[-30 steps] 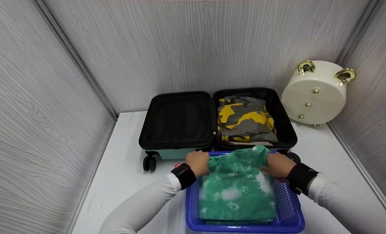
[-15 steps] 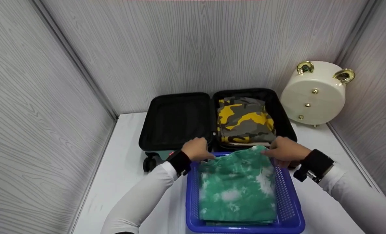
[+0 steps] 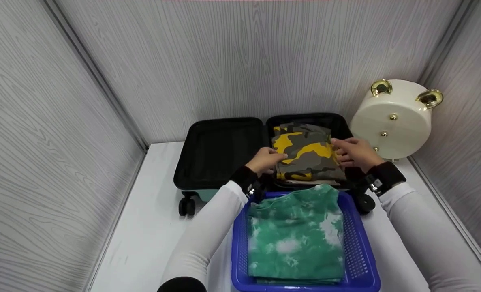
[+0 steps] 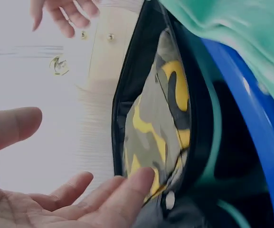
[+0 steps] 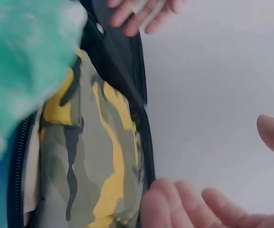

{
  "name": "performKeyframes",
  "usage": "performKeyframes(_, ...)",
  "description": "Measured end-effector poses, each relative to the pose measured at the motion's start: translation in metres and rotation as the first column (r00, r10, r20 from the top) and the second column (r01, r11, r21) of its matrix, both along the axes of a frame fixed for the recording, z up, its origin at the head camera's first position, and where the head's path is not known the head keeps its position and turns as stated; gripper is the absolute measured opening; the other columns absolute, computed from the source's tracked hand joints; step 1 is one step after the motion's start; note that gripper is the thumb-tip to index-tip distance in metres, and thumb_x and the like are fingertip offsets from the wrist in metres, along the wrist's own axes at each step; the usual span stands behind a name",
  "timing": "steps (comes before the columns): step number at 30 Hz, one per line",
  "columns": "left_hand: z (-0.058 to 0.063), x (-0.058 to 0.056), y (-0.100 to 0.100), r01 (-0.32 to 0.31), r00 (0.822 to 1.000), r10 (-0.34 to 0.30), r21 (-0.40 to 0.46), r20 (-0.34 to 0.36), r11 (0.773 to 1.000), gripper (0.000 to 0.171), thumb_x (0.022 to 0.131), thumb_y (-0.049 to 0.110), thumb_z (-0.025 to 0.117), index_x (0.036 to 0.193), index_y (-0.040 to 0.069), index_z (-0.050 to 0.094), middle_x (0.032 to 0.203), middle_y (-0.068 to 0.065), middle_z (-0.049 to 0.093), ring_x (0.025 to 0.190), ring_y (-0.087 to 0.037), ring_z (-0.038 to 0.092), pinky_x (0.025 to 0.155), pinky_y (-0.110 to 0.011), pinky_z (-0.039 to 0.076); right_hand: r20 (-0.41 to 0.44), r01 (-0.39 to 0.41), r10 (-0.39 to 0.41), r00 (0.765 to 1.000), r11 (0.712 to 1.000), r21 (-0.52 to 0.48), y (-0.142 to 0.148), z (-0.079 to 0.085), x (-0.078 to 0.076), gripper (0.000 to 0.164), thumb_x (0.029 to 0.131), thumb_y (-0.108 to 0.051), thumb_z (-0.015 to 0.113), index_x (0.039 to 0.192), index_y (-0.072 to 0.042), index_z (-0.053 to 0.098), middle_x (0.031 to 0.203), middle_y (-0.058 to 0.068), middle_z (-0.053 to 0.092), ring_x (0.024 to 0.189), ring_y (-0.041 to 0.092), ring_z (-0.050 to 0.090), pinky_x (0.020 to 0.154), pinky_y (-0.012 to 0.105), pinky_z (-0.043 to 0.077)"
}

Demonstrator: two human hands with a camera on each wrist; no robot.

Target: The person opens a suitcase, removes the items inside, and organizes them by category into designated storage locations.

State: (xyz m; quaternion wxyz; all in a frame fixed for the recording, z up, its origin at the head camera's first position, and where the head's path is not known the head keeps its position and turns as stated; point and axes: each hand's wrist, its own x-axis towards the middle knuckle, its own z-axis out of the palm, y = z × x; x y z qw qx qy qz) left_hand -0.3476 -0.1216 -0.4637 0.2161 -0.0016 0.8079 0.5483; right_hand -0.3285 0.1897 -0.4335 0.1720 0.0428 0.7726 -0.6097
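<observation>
In the head view, a folded camouflage garment [image 3: 305, 156] in grey, black and yellow lies in the right half of an open suitcase [image 3: 220, 156]. My left hand [image 3: 264, 161] hovers at the garment's left side, fingers extended and thumb apart. On the opposite side is my right hand [image 3: 357, 154], its fingers loosely spread by the garment's right edge. Both wrist views show bare palms with nothing held. Nearer me, a folded green and white tie-dye garment [image 3: 295, 239] rests in a blue plastic basket [image 3: 368, 259], its top edge raised against the basket's far rim.
A round cream case [image 3: 402, 129] with gold ear-shaped loops stands to the right of the suitcase. Grey wood-grain walls [image 3: 224, 56] enclose the white table [image 3: 147, 227] at the back and sides. Black wheels [image 3: 187, 206] stick out from the suitcase's near side.
Both hands have let go of the tie-dye garment's top edge and moved forward over the suitcase to either side of the camouflage garment. The tie-dye garment stays in the basket.
</observation>
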Motion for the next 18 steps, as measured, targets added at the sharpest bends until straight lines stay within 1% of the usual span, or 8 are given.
performKeyframes(2,-0.005,-0.003,0.009,0.0,1.0,0.0,-0.038,-0.001,0.999,0.06,0.108,0.037,0.068,0.153,0.0,0.052,0.101,0.003,0.05,0.078,-0.008,0.041,0.092,-0.032,0.054,0.032,0.025,-0.026,0.999,1.0,0.013,0.001,-0.002,-0.004,0.085,0.109,-0.047,0.06,0.163,0.01,0.028,0.125,0.016,0.066,0.099,0.011,0.074,0.091,0.027,0.063)
performKeyframes(4,-0.01,-0.005,0.016,-0.006,1.0,0.006,-0.069,-0.001,0.998,0.062,0.109,0.037,0.067,0.155,-0.002,0.05,0.111,-0.002,0.053,0.079,-0.011,0.041,0.086,-0.032,0.045,0.077,0.031,-0.033,0.996,0.999,0.028,0.003,-0.007,-0.009,0.096,0.109,-0.051,0.057,0.168,0.01,0.012,0.151,0.035,0.051,0.127,0.027,0.069,0.109,0.036,0.058)
performKeyframes(5,-0.012,-0.006,0.019,-0.007,1.0,0.008,-0.077,0.003,0.997,0.066,0.109,0.036,0.065,0.158,-0.003,0.046,0.119,-0.007,0.056,0.083,-0.013,0.042,0.087,-0.033,0.042,0.104,0.033,-0.036,0.994,0.999,0.03,0.005,-0.012,-0.011,0.1,0.109,-0.053,0.055,0.17,0.01,0.006,0.161,0.04,0.039,0.14,0.035,0.061,0.117,0.042,0.053)
performKeyframes(7,-0.017,-0.008,0.025,-0.013,1.0,0.014,-0.066,0.022,0.998,0.071,0.11,0.035,0.064,0.162,-0.005,0.039,0.142,-0.016,0.054,0.096,-0.019,0.049,0.095,-0.034,0.043,0.153,0.031,-0.036,0.988,0.999,0.037,0.009,-0.022,-0.016,0.105,0.109,-0.055,0.052,0.17,0.007,-0.006,0.173,0.04,0.019,0.158,0.047,0.038,0.127,0.053,0.04)
performKeyframes(9,-0.02,-0.011,0.032,-0.017,0.999,0.018,-0.03,0.04,0.999,0.073,0.11,0.033,0.063,0.165,-0.004,0.034,0.161,-0.02,0.045,0.116,-0.025,0.055,0.108,-0.037,0.043,0.192,0.031,-0.041,0.981,0.998,0.051,0.013,-0.033,-0.021,0.108,0.108,-0.057,0.05,0.169,0.005,-0.014,0.175,0.04,0.008,0.162,0.055,0.024,0.129,0.06,0.033)
performKeyframes(12,-0.023,-0.014,0.04,-0.005,0.997,0.002,0.042,0.075,0.999,0.076,0.111,0.029,0.06,0.17,-0.004,0.024,0.175,-0.022,0.029,0.145,-0.032,0.051,0.124,-0.041,0.038,0.22,0.021,-0.04,0.975,0.996,0.086,0.016,-0.048,-0.027,0.11,0.108,-0.058,0.049,0.168,0.004,-0.02,0.173,0.043,0.005,0.158,0.064,0.023,0.125,0.066,0.037)
performKeyframes(16,-0.03,-0.017,0.047,-0.015,0.996,0.01,0.054,0.093,0.998,0.075,0.112,0.024,0.057,0.171,-0.003,0.019,0.179,-0.022,0.024,0.157,-0.034,0.044,0.128,-0.042,0.038,0.215,-0.052,0.015,0.977,0.984,0.17,0.016,-0.063,-0.032,0.105,0.109,-0.057,0.048,0.169,0.008,-0.008,0.17,0.046,0.013,0.152,0.065,0.035,0.113,0.063,0.052)
performKeyframes(18,-0.034,-0.017,0.049,-0.033,0.996,0.031,0.024,0.088,0.999,0.068,0.112,0.021,0.055,0.169,-0.004,0.028,0.176,-0.022,0.031,0.155,-0.035,0.046,0.126,-0.041,0.041,0.204,-0.113,0.066,0.977,0.967,0.228,0.015,-0.069,-0.034,0.1,0.11,-0.056,0.047,0.169,0.01,0.002,0.167,0.047,0.021,0.146,0.062,0.045,0.104,0.056,0.06)
